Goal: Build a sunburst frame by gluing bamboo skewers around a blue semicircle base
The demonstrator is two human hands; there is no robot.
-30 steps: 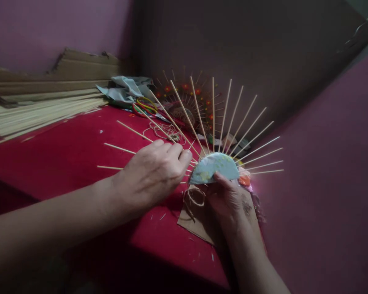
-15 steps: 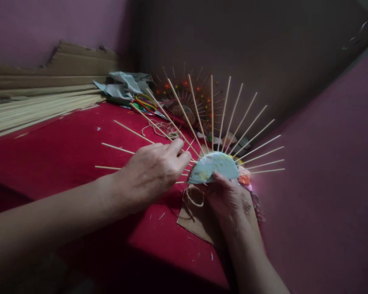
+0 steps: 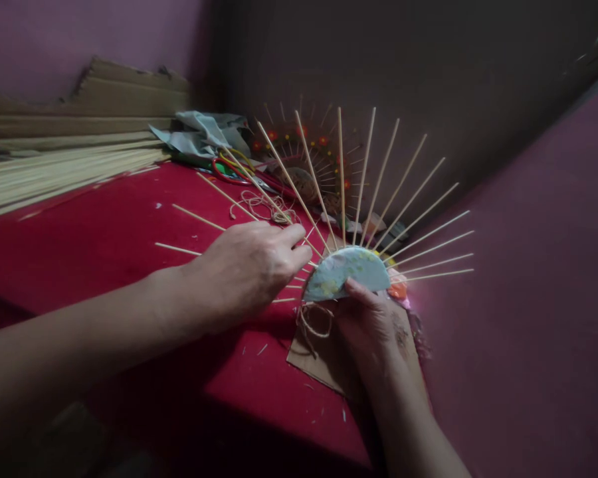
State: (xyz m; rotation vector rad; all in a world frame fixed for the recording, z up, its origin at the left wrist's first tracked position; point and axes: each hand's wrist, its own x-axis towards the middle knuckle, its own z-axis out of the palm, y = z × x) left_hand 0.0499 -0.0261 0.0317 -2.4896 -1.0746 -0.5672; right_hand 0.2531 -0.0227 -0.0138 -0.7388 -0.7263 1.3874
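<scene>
A pale blue half-disc with yellowish patches has several thin wooden sticks fanning out from its curved edge. My right hand grips it by the straight lower edge, thumb across the front. At the left end of the fan, my left hand is closed, its thumb and fingers pinched around one of the sticks close to the half-disc. Part of that stick and its neighbours are hidden behind my left hand. A loop of twine hangs just under the half-disc.
A piece of cardboard lies on the red cloth below my right hand. Scissors, tangled string and grey cloth lie behind. A bundle of sticks is at left; a decorated fan stands at the back.
The fan appears slightly larger, its stick tips spreading outward and upward in view. My left hand has shifted slightly and still pinches near the half-disc; my right hand keeps its hold.
</scene>
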